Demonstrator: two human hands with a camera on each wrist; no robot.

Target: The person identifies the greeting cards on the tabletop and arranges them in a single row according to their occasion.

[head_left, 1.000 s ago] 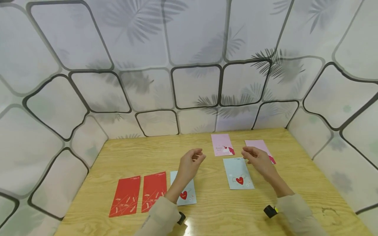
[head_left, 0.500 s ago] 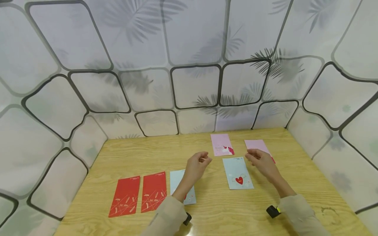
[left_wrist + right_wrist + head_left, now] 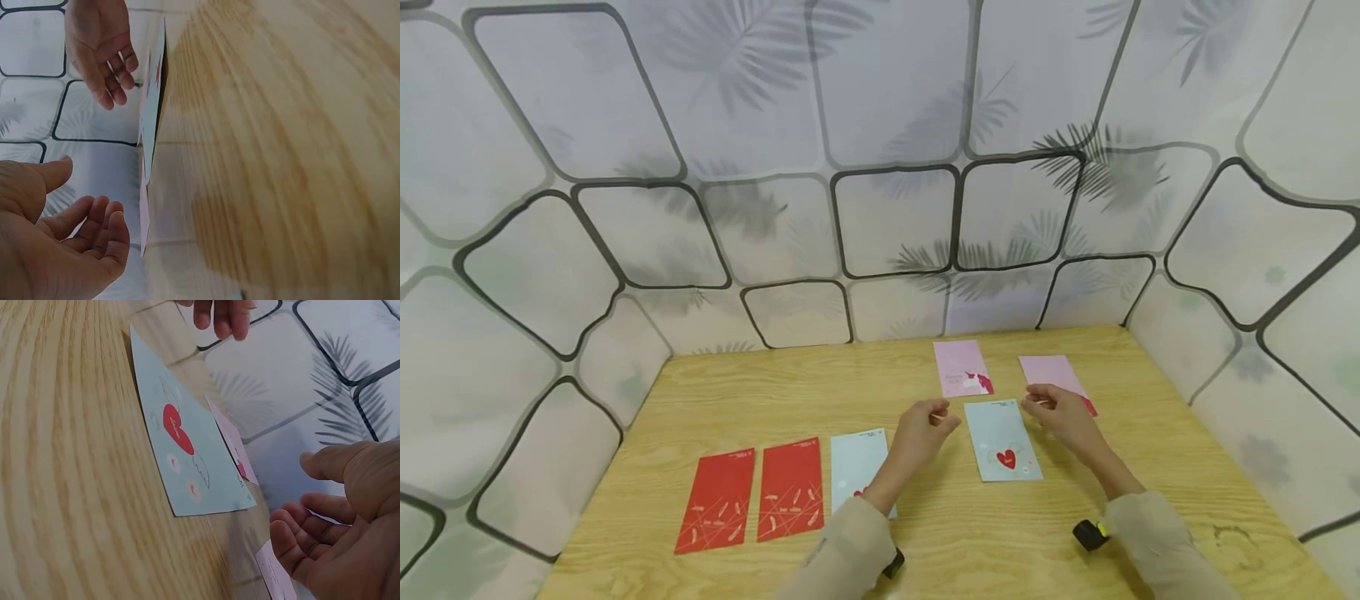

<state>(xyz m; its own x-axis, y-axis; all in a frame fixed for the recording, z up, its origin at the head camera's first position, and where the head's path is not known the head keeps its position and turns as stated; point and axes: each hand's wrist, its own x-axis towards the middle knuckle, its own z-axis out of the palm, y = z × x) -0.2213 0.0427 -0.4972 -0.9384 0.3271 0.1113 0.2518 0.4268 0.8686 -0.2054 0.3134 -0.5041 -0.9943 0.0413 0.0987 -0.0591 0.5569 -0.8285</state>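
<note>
A light blue card with a red winged heart (image 3: 1004,442) lies on the table, with a hand on either side of it. My left hand (image 3: 919,437) hovers to its left, fingers loosely bent and holding nothing. Over the card's right edge my right hand (image 3: 1066,421) hangs in the air, also holding nothing; the right wrist view shows its relaxed fingers (image 3: 312,534) apart from the card. Another light blue card (image 3: 856,462) lies partly hidden under the left forearm. Behind the hands lie two pink cards, one at the back middle (image 3: 962,368) and one at the back right (image 3: 1054,375).
Two red cards, the outer (image 3: 715,500) and the inner (image 3: 791,487), lie side by side on the left of the wooden table (image 3: 760,392). A patterned curtain (image 3: 895,221) encloses the table at the back and sides.
My left hand has moved right and slightly nearer, toward the light blue card in the middle. My right hand has shifted slightly right and toward me. The cards have stayed in place.
</note>
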